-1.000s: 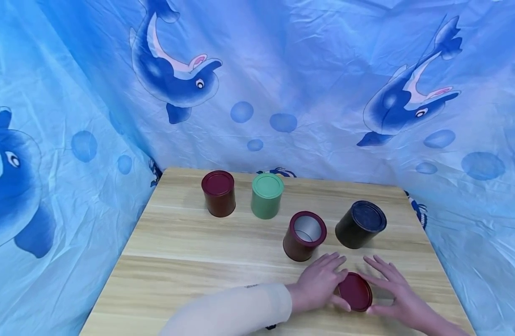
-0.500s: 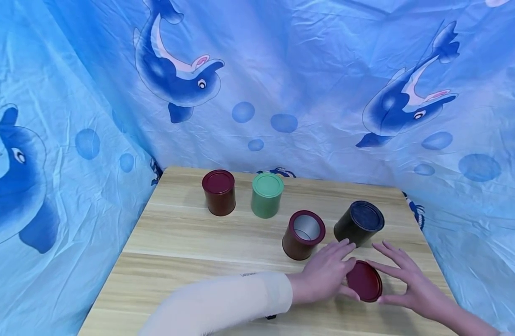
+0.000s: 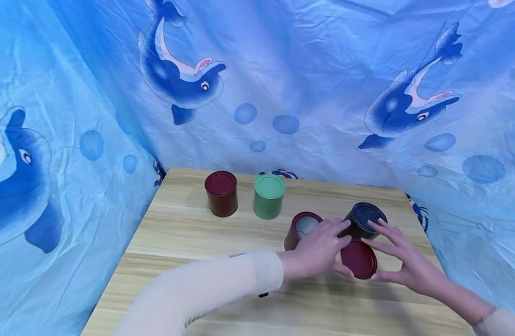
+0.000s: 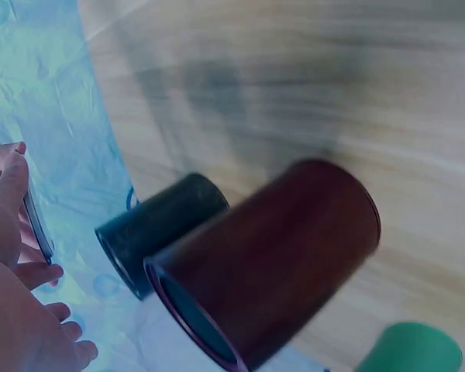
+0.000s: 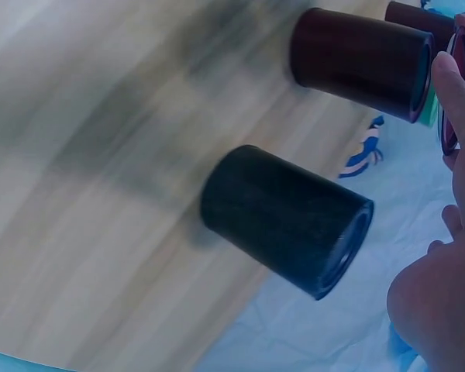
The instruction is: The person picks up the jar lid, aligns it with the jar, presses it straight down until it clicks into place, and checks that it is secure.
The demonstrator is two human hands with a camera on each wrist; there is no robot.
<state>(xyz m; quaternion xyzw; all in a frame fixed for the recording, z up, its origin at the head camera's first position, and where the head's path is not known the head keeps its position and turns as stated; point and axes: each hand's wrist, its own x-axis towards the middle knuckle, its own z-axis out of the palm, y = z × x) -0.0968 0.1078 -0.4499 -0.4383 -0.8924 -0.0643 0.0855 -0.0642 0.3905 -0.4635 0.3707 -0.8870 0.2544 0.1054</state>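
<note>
A round dark red lid is held above the table between both hands. My left hand grips its left edge with thumb and forefinger. At the right edge, my right hand grips it the same way, its other fingers spread. Behind the left hand stands an open dark red can, its silvery inside partly covered by that hand; the left wrist view shows the can's side. Beyond the lid is a black can with a dark lid on, partly hidden by the right hand in the head view.
A lidded dark red can and a lidded green can stand upright at the back left of the wooden table. Blue cloth with printed dolphins hangs behind the table and at its sides.
Both hands have carried the lid away from the table's front, first rightward, then slightly back left, towards the open can and the black can. The cans stay where they stood.
</note>
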